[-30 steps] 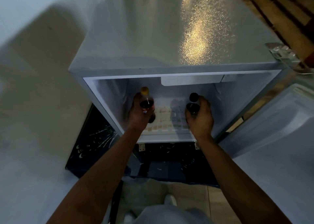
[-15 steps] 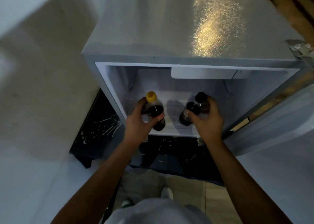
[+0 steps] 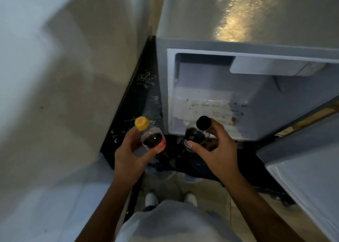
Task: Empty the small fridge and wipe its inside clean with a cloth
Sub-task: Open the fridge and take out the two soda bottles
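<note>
1. Here the left hand [image 3: 131, 154] is wrapped around the shoulder of a yellow-capped bottle [image 3: 151, 138], fingers curled behind it and thumb in front; the bottle is upright, clear of the small fridge [image 3: 238, 45] and just outside its lower left front corner.
2. The right hand [image 3: 213, 150] grips a black-capped bottle [image 3: 197, 133] the same way, just in front of the front edge of the fridge floor [image 3: 211, 111].
3. Both bottles look like clear, thin plastic with dark liquid near the neck, so I judge them fairly full, moderately heavy and slightly yielding under a squeeze.
4. If they are cold, the walls may be damp and slick; a hold around the body below the shoulder, rather than by the cap, seems safer.
5. The caps are round and ridged at the rim as far as the blur allows; the yellow one is matte.
6. The fridge top is pebbled grey metal with a warm glare; the inner walls are smooth white plastic.
7. The floor inside carries brown specks and smears, worst toward its front edge, which the cloth will need to work on.
8. No cloth is in view.
9. The open door [image 3: 302, 168] stands at the right.
</note>
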Demonstrator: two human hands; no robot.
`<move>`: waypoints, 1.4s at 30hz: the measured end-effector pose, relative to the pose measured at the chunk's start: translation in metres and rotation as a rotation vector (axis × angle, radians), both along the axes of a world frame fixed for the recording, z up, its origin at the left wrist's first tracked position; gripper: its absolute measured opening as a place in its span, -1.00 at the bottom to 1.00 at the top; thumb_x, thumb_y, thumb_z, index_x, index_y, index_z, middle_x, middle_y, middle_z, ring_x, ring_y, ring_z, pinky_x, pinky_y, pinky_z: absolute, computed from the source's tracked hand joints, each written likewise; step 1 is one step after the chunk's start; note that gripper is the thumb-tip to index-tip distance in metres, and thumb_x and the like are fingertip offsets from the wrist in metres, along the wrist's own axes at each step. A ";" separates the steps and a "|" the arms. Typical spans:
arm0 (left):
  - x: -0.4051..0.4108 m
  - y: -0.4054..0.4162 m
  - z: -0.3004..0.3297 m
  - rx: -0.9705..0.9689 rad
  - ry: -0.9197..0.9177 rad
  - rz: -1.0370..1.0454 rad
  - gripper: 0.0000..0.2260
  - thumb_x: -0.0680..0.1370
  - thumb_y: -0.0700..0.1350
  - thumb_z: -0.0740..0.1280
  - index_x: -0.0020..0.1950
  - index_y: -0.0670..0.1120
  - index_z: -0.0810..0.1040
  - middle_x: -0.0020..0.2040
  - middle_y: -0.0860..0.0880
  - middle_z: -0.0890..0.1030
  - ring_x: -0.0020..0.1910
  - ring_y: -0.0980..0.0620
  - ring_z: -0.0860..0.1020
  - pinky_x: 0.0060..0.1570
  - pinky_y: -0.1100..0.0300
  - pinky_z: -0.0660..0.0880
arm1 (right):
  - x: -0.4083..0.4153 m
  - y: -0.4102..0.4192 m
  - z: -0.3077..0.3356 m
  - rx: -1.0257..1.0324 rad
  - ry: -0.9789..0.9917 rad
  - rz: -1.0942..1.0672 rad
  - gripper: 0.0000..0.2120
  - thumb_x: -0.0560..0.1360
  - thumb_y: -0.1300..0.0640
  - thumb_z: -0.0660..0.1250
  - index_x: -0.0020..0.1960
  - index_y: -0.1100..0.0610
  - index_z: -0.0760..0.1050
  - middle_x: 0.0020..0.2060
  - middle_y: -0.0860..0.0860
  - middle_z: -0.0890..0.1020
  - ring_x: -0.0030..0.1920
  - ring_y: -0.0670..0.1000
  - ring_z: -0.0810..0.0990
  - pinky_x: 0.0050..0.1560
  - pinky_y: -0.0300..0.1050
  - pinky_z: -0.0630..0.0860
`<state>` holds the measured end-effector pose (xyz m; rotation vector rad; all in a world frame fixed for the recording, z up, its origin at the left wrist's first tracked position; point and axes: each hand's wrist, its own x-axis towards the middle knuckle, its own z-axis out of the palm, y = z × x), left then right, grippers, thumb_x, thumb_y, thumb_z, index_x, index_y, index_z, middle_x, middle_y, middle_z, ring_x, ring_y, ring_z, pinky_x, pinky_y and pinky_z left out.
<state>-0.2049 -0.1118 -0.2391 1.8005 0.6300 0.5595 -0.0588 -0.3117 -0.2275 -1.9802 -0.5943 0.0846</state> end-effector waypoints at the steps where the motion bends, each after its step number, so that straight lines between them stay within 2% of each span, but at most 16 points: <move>1: -0.007 0.011 -0.003 0.016 0.015 0.018 -0.36 0.34 0.06 0.62 0.38 0.10 0.49 0.22 0.11 0.67 0.23 0.08 0.64 0.26 -0.11 0.59 | -0.007 0.009 0.000 -0.007 0.007 0.018 -0.34 0.34 -0.05 0.61 0.33 -0.29 0.36 0.09 -0.34 0.56 -0.11 -0.21 0.62 -0.12 -0.47 0.49; 3: -0.019 0.031 -0.007 0.073 0.056 0.054 -0.36 0.34 -0.02 0.64 0.37 0.08 0.48 0.20 0.07 0.67 0.20 0.08 0.65 0.21 -0.11 0.62 | -0.020 0.027 -0.001 -0.016 0.035 0.052 -0.32 0.35 -0.05 0.61 0.30 -0.38 0.31 0.09 -0.44 0.48 -0.10 -0.29 0.60 -0.11 -0.50 0.47; 6: -0.029 0.059 -0.012 0.152 0.085 0.082 -0.36 0.36 -0.07 0.63 0.38 0.06 0.45 0.22 0.03 0.66 0.21 0.09 0.64 0.22 -0.05 0.62 | -0.034 0.056 -0.007 -0.022 0.079 0.089 -0.33 0.37 0.01 0.61 0.34 -0.28 0.35 0.11 -0.45 0.50 -0.04 -0.28 0.62 -0.07 -0.43 0.53; 8: -0.032 0.076 -0.015 0.190 0.104 0.092 -0.35 0.38 -0.05 0.62 0.40 0.06 0.42 0.25 0.03 0.64 0.21 0.07 0.64 0.21 -0.04 0.62 | -0.040 0.074 -0.015 -0.007 0.113 0.115 -0.36 0.40 0.09 0.59 0.35 -0.19 0.37 0.15 -0.39 0.52 0.00 -0.34 0.60 -0.05 -0.43 0.53; 11: -0.030 0.097 -0.025 0.174 0.155 0.131 -0.36 0.39 -0.01 0.61 0.38 0.12 0.39 0.21 0.05 0.64 0.16 0.04 0.65 0.15 -0.04 0.64 | -0.045 0.104 -0.029 -0.021 0.159 0.149 -0.37 0.43 0.16 0.56 0.41 -0.04 0.38 0.23 -0.15 0.57 0.08 -0.40 0.54 0.02 -0.32 0.58; 13: -0.027 0.109 -0.033 0.175 0.171 0.142 -0.38 0.40 -0.03 0.60 0.36 0.14 0.39 0.19 0.05 0.65 0.13 0.02 0.65 0.14 -0.06 0.64 | -0.044 0.124 -0.038 -0.042 0.136 0.167 -0.37 0.44 0.17 0.54 0.42 -0.03 0.36 0.26 -0.09 0.56 0.16 -0.36 0.52 0.08 -0.15 0.63; 16: -0.022 0.122 -0.040 0.157 0.183 0.136 -0.41 0.40 -0.05 0.60 0.32 0.16 0.39 0.16 0.06 0.64 0.12 0.03 0.65 0.15 -0.04 0.63 | -0.041 0.151 -0.049 -0.072 0.109 0.183 -0.38 0.45 0.12 0.52 0.41 -0.08 0.33 0.28 -0.07 0.54 0.25 -0.16 0.54 0.19 0.01 0.61; 18: -0.019 0.128 -0.041 0.136 0.180 0.133 -0.41 0.39 -0.08 0.61 0.31 0.18 0.39 0.17 0.08 0.63 0.14 0.04 0.63 0.17 0.05 0.61 | -0.040 0.166 -0.055 -0.077 0.081 0.169 -0.37 0.44 0.12 0.52 0.41 -0.09 0.31 0.29 -0.05 0.54 0.27 -0.06 0.55 0.23 0.01 0.58; 21: -0.016 0.134 -0.043 0.141 0.185 0.137 -0.40 0.40 -0.06 0.60 0.32 0.16 0.39 0.17 0.06 0.63 0.12 0.07 0.61 0.11 0.19 0.54 | -0.039 0.182 -0.063 -0.094 0.076 0.159 -0.38 0.45 0.16 0.51 0.41 -0.04 0.31 0.30 -0.01 0.52 0.26 -0.03 0.55 0.23 -0.04 0.57; 23: -0.013 0.138 -0.044 0.128 0.196 0.142 -0.42 0.40 -0.03 0.59 0.32 0.18 0.39 0.16 0.07 0.63 0.09 0.10 0.60 0.08 0.22 0.52 | -0.037 0.190 -0.069 -0.100 0.083 0.154 -0.39 0.46 0.16 0.49 0.42 -0.01 0.32 0.31 0.00 0.51 0.27 -0.03 0.55 0.26 -0.04 0.55; 28: -0.005 0.146 -0.053 0.102 0.241 0.150 -0.45 0.41 0.02 0.58 0.30 0.21 0.39 0.17 0.06 0.65 0.11 0.01 0.63 0.11 0.09 0.58 | -0.032 0.204 -0.077 -0.124 0.102 0.132 -0.42 0.47 0.20 0.46 0.41 0.02 0.33 0.36 0.03 0.45 0.30 0.05 0.52 0.26 -0.09 0.47; 34: -0.001 0.151 -0.063 0.076 0.263 0.161 -0.42 0.40 0.01 0.59 0.31 0.19 0.38 0.18 0.05 0.64 0.11 -0.01 0.64 0.12 0.08 0.59 | -0.031 0.213 -0.089 -0.163 0.106 0.150 -0.41 0.47 0.22 0.43 0.44 0.08 0.31 0.39 0.07 0.40 0.30 0.12 0.52 0.27 0.06 0.50; 38: 0.001 0.152 -0.070 0.047 0.260 0.159 -0.44 0.38 0.04 0.59 0.28 0.18 0.39 0.14 0.06 0.66 0.07 0.01 0.65 0.13 -0.06 0.62 | -0.029 0.213 -0.089 -0.167 0.022 0.253 -0.44 0.44 0.29 0.42 0.39 0.14 0.35 0.34 0.09 0.42 0.24 0.01 0.49 0.20 -0.07 0.50; 40: 0.004 0.152 -0.071 0.025 0.251 0.157 -0.44 0.38 0.03 0.59 0.28 0.19 0.40 0.13 0.07 0.66 0.08 0.01 0.65 0.15 -0.09 0.62 | -0.027 0.214 -0.088 -0.181 0.005 0.268 -0.44 0.43 0.28 0.43 0.38 0.14 0.36 0.34 0.08 0.42 0.22 -0.04 0.47 0.13 -0.15 0.46; 42: 0.005 0.153 -0.072 0.027 0.242 0.144 -0.45 0.39 0.00 0.59 0.27 0.18 0.40 0.13 0.07 0.66 0.07 0.02 0.65 0.15 -0.08 0.61 | -0.025 0.214 -0.090 -0.187 0.004 0.283 -0.44 0.43 0.26 0.44 0.39 0.12 0.37 0.35 0.06 0.43 0.23 -0.06 0.46 0.14 -0.16 0.46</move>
